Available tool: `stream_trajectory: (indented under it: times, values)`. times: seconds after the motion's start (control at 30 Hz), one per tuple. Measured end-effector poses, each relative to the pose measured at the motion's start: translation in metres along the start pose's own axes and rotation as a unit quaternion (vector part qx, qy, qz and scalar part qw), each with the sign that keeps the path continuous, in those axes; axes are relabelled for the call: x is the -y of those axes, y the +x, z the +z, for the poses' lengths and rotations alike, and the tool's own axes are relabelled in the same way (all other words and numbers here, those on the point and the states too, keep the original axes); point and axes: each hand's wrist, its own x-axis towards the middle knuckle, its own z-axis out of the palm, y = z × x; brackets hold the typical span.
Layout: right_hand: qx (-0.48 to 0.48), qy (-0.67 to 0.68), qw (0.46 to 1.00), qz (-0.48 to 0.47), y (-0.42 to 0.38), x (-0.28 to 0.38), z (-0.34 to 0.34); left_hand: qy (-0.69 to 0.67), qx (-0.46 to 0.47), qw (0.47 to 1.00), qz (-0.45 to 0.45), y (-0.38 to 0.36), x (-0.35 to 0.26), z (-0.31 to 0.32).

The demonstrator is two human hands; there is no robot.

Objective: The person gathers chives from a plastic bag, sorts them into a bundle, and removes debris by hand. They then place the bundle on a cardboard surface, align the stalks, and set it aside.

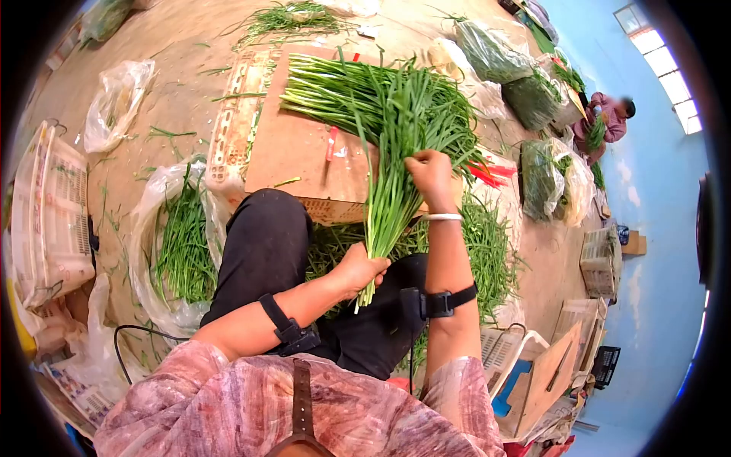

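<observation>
My left hand (359,270) is closed around the pale stem ends of a bunch of chives (390,198), held over my knees with the leaves pointing away from me. Higher up, my right hand (432,177) has its fingers curled against the leaves at the right side of the same bunch. Behind it lies a pile of chives (335,87), white ends to the left, on a brown board (266,152) set across a plastic crate (228,129). A small red and white object (332,145) rests on the board. Red strips (491,174) lie at its right edge.
Loose chives (487,244) are heaped below the board, around my knees. An opened plastic bag (145,251) with chives sits at left, near a white crate (57,213). Filled bags (533,99) line the right side, where another person (601,126) holds greens.
</observation>
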Motion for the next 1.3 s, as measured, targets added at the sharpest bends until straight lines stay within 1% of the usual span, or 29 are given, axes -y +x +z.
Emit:
stream_trajectory:
  times: [0.07,0.1,0.13,0.17,0.23,0.3,0.37,0.43,0.47,0.5,0.53,0.57,0.6,0.63,0.67,0.7,0.73,0.77,0.83,0.87,0.9,0.93,0.97,1.0,1.07,1.13,1.17,1.23,1.3]
  values:
    - [-0.006,0.176,0.98,0.094,-0.001,-0.014,-0.01,-0.004,0.002,1.0,-0.004,-0.002,-0.002,-0.001]
    - [-0.002,0.266,0.952,0.152,0.0,-0.023,-0.015,-0.005,0.007,1.0,-0.006,-0.002,-0.003,-0.001]
    - [0.007,0.335,0.924,0.183,0.002,-0.033,-0.022,-0.005,0.009,1.0,-0.009,-0.002,-0.004,0.0]
    - [-0.015,0.397,0.895,0.203,0.001,-0.04,-0.027,-0.006,0.01,1.0,-0.012,-0.002,-0.004,0.0]
    - [-0.072,0.484,0.849,0.197,-0.002,-0.051,-0.033,-0.01,0.009,1.0,-0.015,-0.001,-0.004,0.001]
    - [-0.064,0.389,0.903,0.172,-0.01,-0.069,-0.044,-0.002,-0.02,1.0,-0.009,-0.001,-0.004,0.004]
    - [-0.057,0.23,0.954,0.181,-0.037,-0.071,-0.053,-0.002,-0.038,0.999,-0.012,-0.002,-0.005,0.007]
    - [0.064,0.219,0.95,0.213,-0.076,-0.054,-0.054,0.036,-0.04,0.999,-0.003,0.001,-0.002,0.008]
    - [0.105,0.26,0.935,0.215,-0.098,-0.027,-0.052,0.036,-0.04,0.999,-0.003,0.0,-0.005,0.009]
    - [0.145,0.302,0.917,0.219,-0.12,-0.003,-0.044,0.069,-0.048,0.996,0.036,-0.005,-0.008,0.012]
    - [0.141,0.34,0.918,0.145,-0.137,-0.001,-0.024,0.103,-0.054,0.991,0.074,-0.008,-0.009,0.015]
    - [0.136,0.376,0.914,0.069,-0.148,-0.001,-0.008,0.106,-0.059,0.969,0.213,-0.005,0.004,0.017]
    - [0.086,0.33,0.94,-0.003,-0.148,0.008,-0.003,0.223,-0.086,0.927,0.288,-0.006,0.003,0.017]
    - [0.035,0.281,0.956,-0.076,-0.144,0.02,-0.003,0.334,-0.111,0.864,0.359,-0.007,-0.001,0.016]
    - [0.027,0.27,0.961,-0.046,-0.144,0.038,-0.014,0.336,-0.11,0.863,0.362,-0.011,-0.01,0.016]
    - [0.023,0.271,0.961,-0.047,-0.141,0.039,-0.015,0.329,-0.14,0.873,0.332,-0.015,-0.021,0.017]
    - [0.042,0.364,0.93,-0.027,-0.136,0.039,-0.015,0.321,-0.171,0.881,0.301,-0.018,-0.029,0.017]
    - [0.061,0.453,0.889,-0.007,-0.132,0.039,-0.015,0.322,-0.17,0.881,0.302,-0.018,-0.033,0.014]
    - [0.068,0.46,0.885,-0.008,-0.128,0.024,-0.007,0.26,-0.099,0.919,0.281,-0.017,-0.039,0.006]
    - [0.112,0.493,0.861,0.052,-0.127,0.016,-0.005,0.125,0.033,0.972,0.197,-0.015,-0.04,-0.003]
    - [0.154,0.523,0.831,0.112,-0.127,0.006,0.0,0.014,0.104,0.987,0.124,-0.019,-0.04,-0.009]
    - [0.156,0.542,0.817,0.122,-0.13,-0.008,0.013,-0.053,0.106,0.99,0.08,-0.02,-0.037,-0.012]
    - [0.168,0.539,0.813,0.14,-0.133,-0.01,0.015,-0.122,0.106,0.986,0.035,-0.021,-0.032,-0.015]
    - [0.174,0.535,0.813,0.149,-0.138,-0.013,0.016,-0.123,0.104,0.986,0.031,-0.021,-0.028,-0.018]
    - [0.181,0.529,0.814,0.16,-0.142,-0.015,0.014,-0.183,0.126,0.974,-0.035,-0.016,-0.021,-0.024]
    - [0.189,0.54,0.802,0.172,-0.141,-0.018,0.01,-0.195,0.141,0.97,-0.039,-0.01,-0.018,-0.028]
    - [0.195,0.559,0.791,0.154,-0.141,-0.021,0.01,-0.206,0.157,0.965,-0.042,-0.007,-0.016,-0.03]
    - [0.201,0.509,0.828,0.122,-0.141,-0.026,0.008,-0.193,0.164,0.966,-0.05,-0.003,-0.014,-0.032]
    - [0.187,0.45,0.869,0.086,-0.142,-0.02,0.01,-0.236,0.196,0.951,-0.046,-0.002,-0.011,-0.031]
